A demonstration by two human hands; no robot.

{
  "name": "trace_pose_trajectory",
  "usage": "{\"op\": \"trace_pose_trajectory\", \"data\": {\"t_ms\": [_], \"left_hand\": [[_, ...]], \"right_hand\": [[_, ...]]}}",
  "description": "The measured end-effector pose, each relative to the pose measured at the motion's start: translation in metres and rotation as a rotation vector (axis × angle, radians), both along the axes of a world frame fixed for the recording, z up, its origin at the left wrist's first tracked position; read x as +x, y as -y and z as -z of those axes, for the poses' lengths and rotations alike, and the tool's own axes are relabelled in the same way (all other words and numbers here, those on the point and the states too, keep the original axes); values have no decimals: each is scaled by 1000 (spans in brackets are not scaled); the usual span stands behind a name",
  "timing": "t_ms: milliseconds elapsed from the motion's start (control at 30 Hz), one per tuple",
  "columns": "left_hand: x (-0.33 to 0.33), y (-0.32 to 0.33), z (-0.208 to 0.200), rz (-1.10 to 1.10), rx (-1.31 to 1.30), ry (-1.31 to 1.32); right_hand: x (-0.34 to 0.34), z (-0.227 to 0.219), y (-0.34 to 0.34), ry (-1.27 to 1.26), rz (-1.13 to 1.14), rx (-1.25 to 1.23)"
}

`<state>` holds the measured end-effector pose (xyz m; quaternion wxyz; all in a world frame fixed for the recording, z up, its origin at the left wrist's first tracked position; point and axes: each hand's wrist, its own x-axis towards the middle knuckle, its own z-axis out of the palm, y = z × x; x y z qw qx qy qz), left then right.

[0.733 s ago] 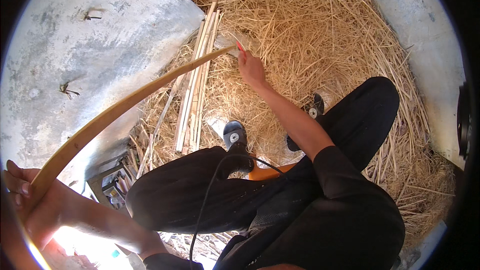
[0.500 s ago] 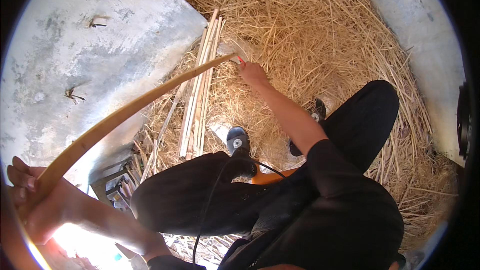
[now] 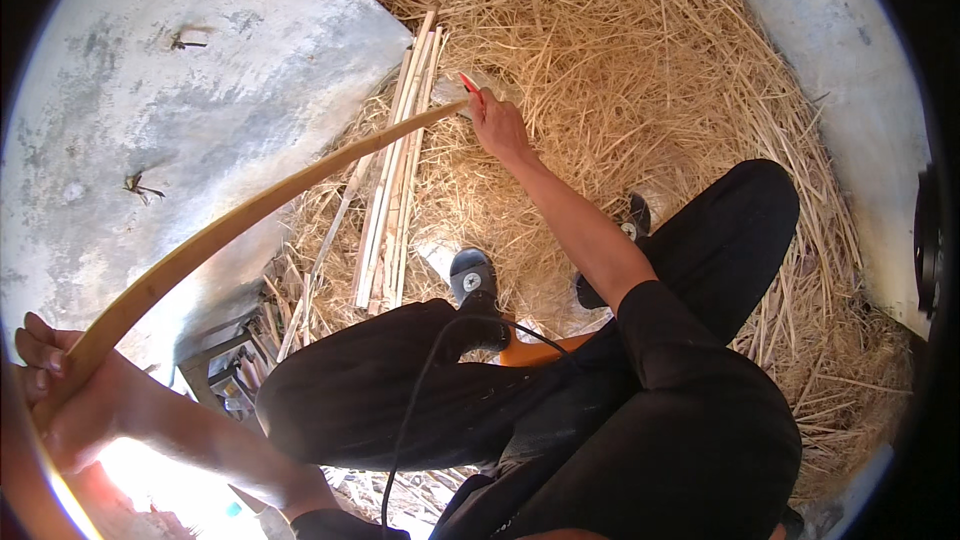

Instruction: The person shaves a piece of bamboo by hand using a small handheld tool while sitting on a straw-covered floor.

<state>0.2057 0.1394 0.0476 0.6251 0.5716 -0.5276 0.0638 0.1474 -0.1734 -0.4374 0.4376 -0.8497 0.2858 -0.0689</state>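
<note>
A long, flat tan strip, which looks like bamboo [image 3: 250,217], runs in a bowed line from the lower left up to the middle of the view. My left hand [image 3: 80,425] is wrapped round its near, wider part at the left rim. At the strip's thin far end is my right hand [image 3: 498,128], fingers closed. A slim red tool with a dark part [image 3: 470,85] sticks out past those fingers; its kind is too small to make out. Whether the right fingers also pinch the strip's tip cannot be told.
Pale slats [image 3: 388,200] lie bundled beneath the strip. Straw-like shavings [image 3: 620,60] cover the floor. A whitewashed wall [image 3: 190,110] stands left, another wall [image 3: 850,70] right. Between my legs are an orange object [image 3: 535,351] and my dark shoe [image 3: 473,273]. A black cable [image 3: 408,420] crosses my lap.
My right hand has shifted slightly left and up and turned, so more of the red tool shows above the strip's tip. My left hand keeps its grip, nearly unmoved.
</note>
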Motion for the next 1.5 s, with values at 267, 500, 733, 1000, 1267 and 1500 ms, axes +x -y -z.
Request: {"op": "trace_pose_trajectory", "data": {"t_ms": [267,500,733,1000,1267,1500], "left_hand": [[-9,20,2,-345,-174,56],[-9,30,9,-305,-153,83],[-14,19,13,-364,-138,79],[-15,40,13,-554,-148,146],[-1,6,10,-184,-102,38],[19,-23,-2,-7,-36,-36]], "right_hand": [[-17,57,13,-243,45,-81],[3,84,20,-245,54,69],[-4,6,5,-182,68,44],[5,59,15,-255,55,3],[-5,70,19,-355,47,108],[-6,42,1,-295,-10,71]]}}
